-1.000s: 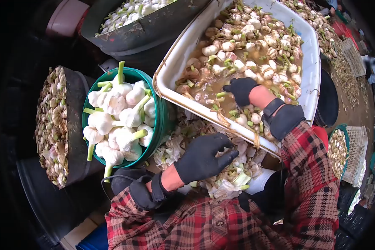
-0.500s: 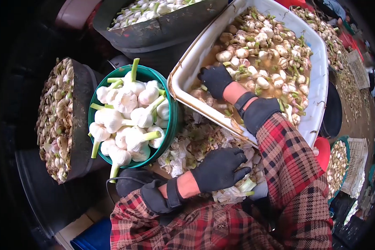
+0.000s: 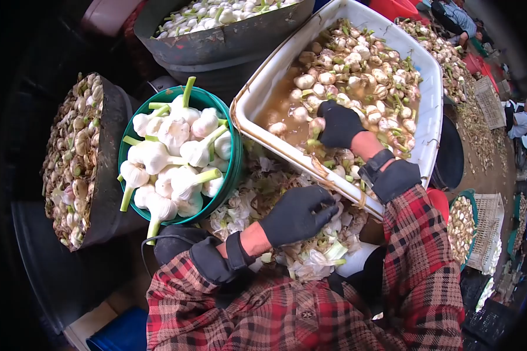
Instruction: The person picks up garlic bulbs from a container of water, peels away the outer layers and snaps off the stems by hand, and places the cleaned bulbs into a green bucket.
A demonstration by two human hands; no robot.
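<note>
My right hand (image 3: 341, 126), in a black glove, is in the white tub (image 3: 436, 111) of brown water and garlic bulbs, its fingers closed on a garlic bulb (image 3: 317, 124) with a green stem. My left hand (image 3: 297, 215), gloved in black too, hovers over a heap of garlic peelings (image 3: 313, 260). Its fingers are slightly apart, with nothing visible between them. To its left stands a green bucket (image 3: 238, 155) full of clean white garlic with cut stems (image 3: 173, 131).
At the far left, a dark container (image 3: 114, 164) holds unpeeled garlic. A large grey tub (image 3: 216, 50) of white bulbs stands at the top. Crates (image 3: 485, 234), red basins (image 3: 395, 8) and a co-worker (image 3: 458, 20) are at the right.
My right hand has moved right within the tub and closed on a bulb. My left hand has shifted slightly left and up. The view has shifted a little.
</note>
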